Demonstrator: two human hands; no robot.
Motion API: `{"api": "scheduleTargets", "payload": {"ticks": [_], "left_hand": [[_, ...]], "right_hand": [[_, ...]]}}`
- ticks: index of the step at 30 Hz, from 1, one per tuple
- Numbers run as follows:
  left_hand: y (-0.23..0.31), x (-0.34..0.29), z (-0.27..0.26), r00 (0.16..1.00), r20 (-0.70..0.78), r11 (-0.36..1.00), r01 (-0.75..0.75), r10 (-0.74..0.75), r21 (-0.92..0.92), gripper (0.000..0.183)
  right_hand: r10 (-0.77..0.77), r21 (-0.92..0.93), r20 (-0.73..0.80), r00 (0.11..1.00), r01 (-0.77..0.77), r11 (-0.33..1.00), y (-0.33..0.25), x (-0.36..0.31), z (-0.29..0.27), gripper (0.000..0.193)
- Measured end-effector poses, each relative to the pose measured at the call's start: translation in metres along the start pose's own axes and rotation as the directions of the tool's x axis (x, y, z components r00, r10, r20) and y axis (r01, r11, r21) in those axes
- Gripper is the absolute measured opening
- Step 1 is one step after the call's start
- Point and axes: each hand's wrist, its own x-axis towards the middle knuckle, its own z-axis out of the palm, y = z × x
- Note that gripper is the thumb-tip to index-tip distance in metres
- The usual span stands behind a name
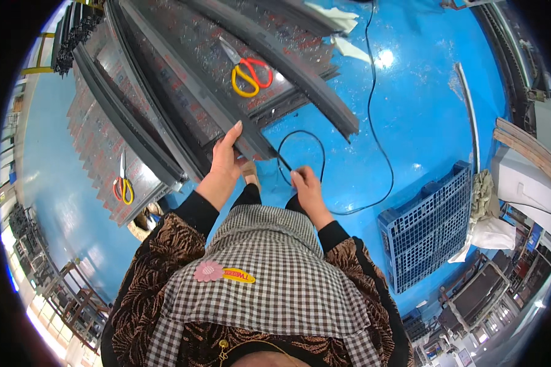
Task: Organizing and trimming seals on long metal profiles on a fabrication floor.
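My left hand [224, 160] grips the near end of a long dark grey channel-shaped profile [208, 95], its thumb lying along the top. From that end a thin black strip [285, 164] comes out, and my right hand [308, 188] pinches it between thumb and fingers. Beside the strip, a black loop [322, 144] hangs down or lies on the floor; whether it is the same strip I cannot tell. Scissors [243, 63] with one red and one yellow handle rest on the printed sheeting just beyond the profile.
More dark profiles [125, 122] lie side by side on printed sheeting [95, 131]. A second pair of scissors [124, 183] lies at the left. On the blue floor, a black cable [371, 104] curves down the right side. A blue plastic pallet [425, 226] stands on edge at the right.
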Motion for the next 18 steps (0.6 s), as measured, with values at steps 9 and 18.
{"api": "scheduleTargets", "payload": {"ticks": [9, 18], "left_hand": [[0.007, -0.02, -0.006, 0.996, 0.088, 0.997, 0.006, 0.001, -0.071, 0.036], [-0.015, -0.054, 0.008, 0.995, 0.101, 0.997, -0.003, 0.012, -0.083, 0.04]], "right_hand": [[-0.098, -0.186, 0.048, 0.994, 0.105, 0.977, -0.017, -0.018, -0.02, 0.022], [0.107, -0.215, 0.012, 0.994, -0.102, 0.971, -0.031, -0.029, -0.048, 0.02]]}}
